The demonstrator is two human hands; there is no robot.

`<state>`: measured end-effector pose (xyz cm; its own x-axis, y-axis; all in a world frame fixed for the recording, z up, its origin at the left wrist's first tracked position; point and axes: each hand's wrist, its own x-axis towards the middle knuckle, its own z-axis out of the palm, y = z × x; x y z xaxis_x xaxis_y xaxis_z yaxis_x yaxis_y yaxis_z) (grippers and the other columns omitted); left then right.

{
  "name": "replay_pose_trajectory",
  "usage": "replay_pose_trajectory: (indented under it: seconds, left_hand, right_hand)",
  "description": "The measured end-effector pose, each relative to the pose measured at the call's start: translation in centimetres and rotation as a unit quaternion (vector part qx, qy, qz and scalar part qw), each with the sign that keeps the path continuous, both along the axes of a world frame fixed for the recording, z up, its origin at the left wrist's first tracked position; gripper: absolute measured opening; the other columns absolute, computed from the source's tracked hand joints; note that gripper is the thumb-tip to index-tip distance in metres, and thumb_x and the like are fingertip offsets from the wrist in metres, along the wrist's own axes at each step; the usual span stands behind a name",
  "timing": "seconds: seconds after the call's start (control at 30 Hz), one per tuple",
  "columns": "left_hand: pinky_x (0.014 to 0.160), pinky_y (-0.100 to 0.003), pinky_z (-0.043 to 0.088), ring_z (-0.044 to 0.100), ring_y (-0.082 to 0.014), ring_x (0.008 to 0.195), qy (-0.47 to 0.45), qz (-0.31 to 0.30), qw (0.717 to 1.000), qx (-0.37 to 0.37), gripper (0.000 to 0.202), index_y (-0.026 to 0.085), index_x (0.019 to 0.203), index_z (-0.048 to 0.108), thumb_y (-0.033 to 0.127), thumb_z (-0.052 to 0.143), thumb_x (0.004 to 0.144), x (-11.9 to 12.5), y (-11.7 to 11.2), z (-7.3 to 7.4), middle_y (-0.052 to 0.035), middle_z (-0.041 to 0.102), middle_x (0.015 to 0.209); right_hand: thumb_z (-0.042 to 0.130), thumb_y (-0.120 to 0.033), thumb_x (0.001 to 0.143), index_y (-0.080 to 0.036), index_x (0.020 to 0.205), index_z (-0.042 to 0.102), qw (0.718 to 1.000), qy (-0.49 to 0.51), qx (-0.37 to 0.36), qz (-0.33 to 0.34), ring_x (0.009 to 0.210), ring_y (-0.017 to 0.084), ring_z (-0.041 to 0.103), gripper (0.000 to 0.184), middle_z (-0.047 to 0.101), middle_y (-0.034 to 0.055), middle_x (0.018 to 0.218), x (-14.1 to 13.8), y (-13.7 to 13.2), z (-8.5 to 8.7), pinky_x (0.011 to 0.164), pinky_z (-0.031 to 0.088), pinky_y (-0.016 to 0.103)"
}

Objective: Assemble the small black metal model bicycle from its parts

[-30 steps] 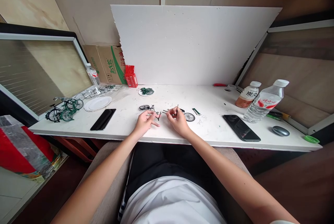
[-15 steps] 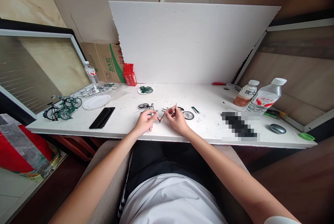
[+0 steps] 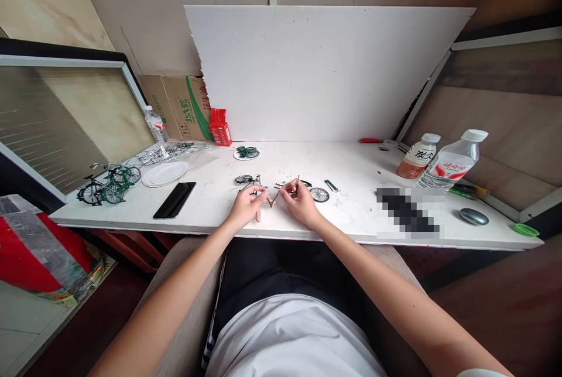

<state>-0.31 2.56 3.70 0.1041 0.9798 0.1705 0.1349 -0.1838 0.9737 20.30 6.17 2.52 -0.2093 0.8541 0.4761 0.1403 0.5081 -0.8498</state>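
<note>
My left hand (image 3: 246, 207) is closed in a pinch near the table's front edge. Opposite it, my right hand (image 3: 302, 206) also pinches with thumb and fingers. Between them is a small dark V-shaped model bicycle part (image 3: 271, 204), its ends hidden in the fingertips. A thin dark stick-like piece pokes up from the right hand's fingers. Just behind the left hand lies a partly built black model bicycle (image 3: 244, 179). A loose spoked wheel (image 3: 319, 194) lies right of the right hand, with green strips (image 3: 331, 185) beyond it.
Finished model bicycles (image 3: 109, 182) stand at the left, near white paper plates (image 3: 164, 174) and a phone (image 3: 174, 200). Farther back, green parts sit on a small plate (image 3: 246, 153). At right are a brown-drink bottle (image 3: 410, 169), a water bottle (image 3: 452, 160) and a grey oval object (image 3: 473, 216).
The whole view shifts slightly. Both hands keep nearly the same pose around the V-shaped part, and the things on the table stay in place.
</note>
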Motion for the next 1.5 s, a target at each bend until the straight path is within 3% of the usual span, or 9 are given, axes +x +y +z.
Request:
replay_pose_trajectory:
  seconds: [0.43,1.13,1.5]
  left_hand:
    - [0.047,-0.028,0.049,0.060,-0.0130,0.040,0.012,-0.004,1.000,-0.003,0.053,0.018,0.107,0.060,0.066,0.071,0.089,0.38,0.09,0.02,-0.0121,0.081,0.092]
    - [0.047,-0.026,0.045,0.075,-0.0217,0.055,0.004,0.014,0.999,-0.028,0.053,0.017,0.112,0.061,0.065,0.070,0.091,0.24,0.20,-0.33,-0.0131,0.081,0.091]
    - [0.048,-0.026,0.045,0.076,-0.0215,0.057,-0.008,0.013,1.000,-0.027,0.053,0.016,0.110,0.062,0.063,0.072,0.091,0.38,-0.09,0.16,-0.0149,0.082,0.092]
  right_hand:
    - [0.058,-0.048,0.097,-0.027,0.082,0.034,0.999,-0.033,-0.008,0.005,0.080,0.021,0.056,0.035,0.056,0.0011,0.082,0.19,0.12,-0.20,0.076,0.045,0.038]
    - [0.059,-0.048,0.097,-0.027,0.083,0.035,0.999,-0.035,0.007,-0.004,0.081,0.021,0.057,0.035,0.061,0.0020,0.085,0.16,-0.36,0.32,0.076,0.045,0.037]
    - [0.059,-0.047,0.098,-0.027,0.083,0.035,0.999,-0.033,0.014,-0.015,0.084,0.022,0.058,0.035,0.061,0.0021,0.087,0.20,-0.08,-0.08,0.078,0.045,0.038]
